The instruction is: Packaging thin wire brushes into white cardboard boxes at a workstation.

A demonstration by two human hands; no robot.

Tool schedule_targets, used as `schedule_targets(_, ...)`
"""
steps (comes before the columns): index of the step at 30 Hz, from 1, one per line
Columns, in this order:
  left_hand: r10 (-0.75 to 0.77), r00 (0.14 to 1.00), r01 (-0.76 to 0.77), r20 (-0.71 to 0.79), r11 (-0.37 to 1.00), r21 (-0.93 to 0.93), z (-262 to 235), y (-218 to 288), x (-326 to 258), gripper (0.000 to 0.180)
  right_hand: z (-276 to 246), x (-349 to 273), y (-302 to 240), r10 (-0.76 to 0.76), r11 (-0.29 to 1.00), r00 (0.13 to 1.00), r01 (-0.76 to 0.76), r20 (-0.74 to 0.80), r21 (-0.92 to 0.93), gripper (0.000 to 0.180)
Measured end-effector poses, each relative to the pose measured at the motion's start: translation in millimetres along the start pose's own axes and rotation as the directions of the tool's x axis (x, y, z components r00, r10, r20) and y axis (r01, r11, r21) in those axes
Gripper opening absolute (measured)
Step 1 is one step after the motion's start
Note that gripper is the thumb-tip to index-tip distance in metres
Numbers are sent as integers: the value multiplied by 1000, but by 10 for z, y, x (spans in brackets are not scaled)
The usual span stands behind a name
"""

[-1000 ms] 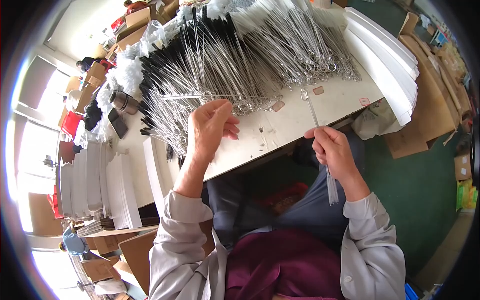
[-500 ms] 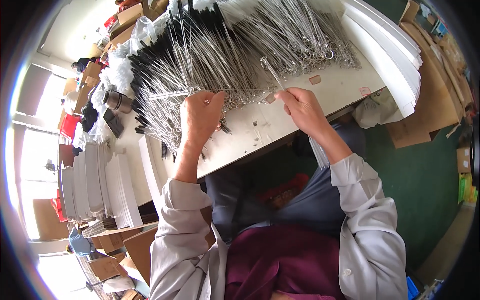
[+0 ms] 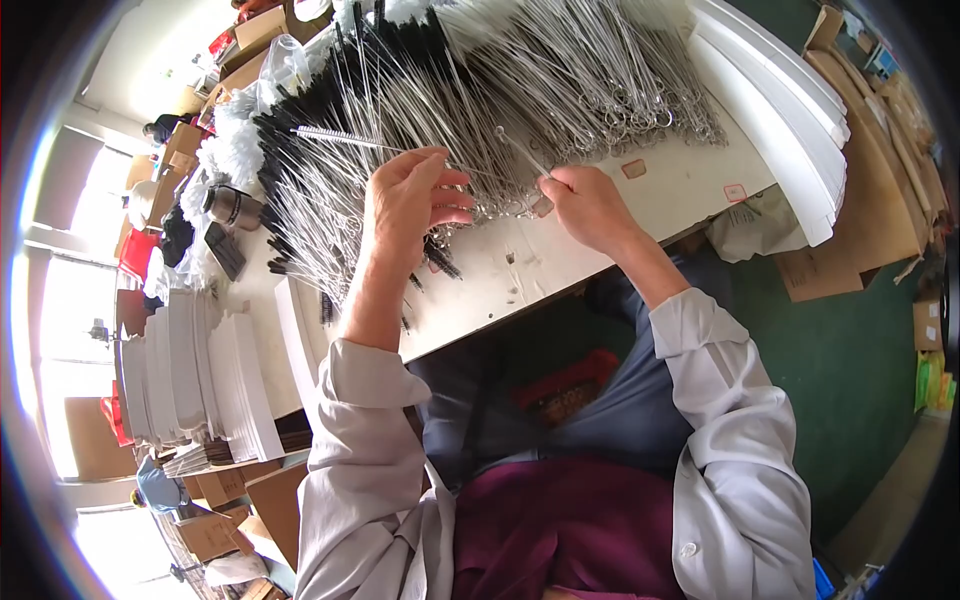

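Note:
My left hand (image 3: pixel 405 205) pinches a thin wire brush (image 3: pixel 340 137) with pale bristles between thumb and forefinger, its other fingers loosely curled. The bristled end points left over the heap. To the right, my right hand (image 3: pixel 592 208) is closed around thin wire brush stems (image 3: pixel 520 150) with a small ring at their upper end; how many it holds is hidden. Just beyond both hands lies a big heap of wire brushes (image 3: pixel 400 110), many black-bristled, their looped ends toward me. More silvery brushes (image 3: pixel 590 70) with ring ends lie at the far right of the heap.
The white table (image 3: pixel 480 290) has its front edge near my lap. White sheets (image 3: pixel 770 110) are stacked at the right, cardboard (image 3: pixel 860 170) beyond them. At the left are a metal flask (image 3: pixel 235 206), a dark flat object (image 3: pixel 224 250) and white strip stacks (image 3: pixel 180 370).
My left hand has risen slightly and its fingers have spread, the pale brush lifting with it. My right hand has shifted a little left, its brush stems tilting further left.

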State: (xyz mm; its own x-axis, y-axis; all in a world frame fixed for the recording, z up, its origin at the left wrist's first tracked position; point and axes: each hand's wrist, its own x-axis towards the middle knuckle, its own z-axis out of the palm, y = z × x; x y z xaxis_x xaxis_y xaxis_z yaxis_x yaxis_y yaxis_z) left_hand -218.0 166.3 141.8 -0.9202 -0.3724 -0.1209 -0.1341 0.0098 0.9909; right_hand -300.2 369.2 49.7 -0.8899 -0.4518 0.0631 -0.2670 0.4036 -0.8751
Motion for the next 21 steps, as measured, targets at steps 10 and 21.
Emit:
schedule_targets(10, -3, 1000, 2, 8, 999, 42, 136, 53, 341, 30, 28, -17, 64, -8, 987, 990, -15, 143, 160, 40)
schedule_targets(21, 7, 1000, -7, 19, 1000, 5, 209, 9, 478, 48, -148, 13, 38, 152, 814, 928, -313, 340, 490, 27)
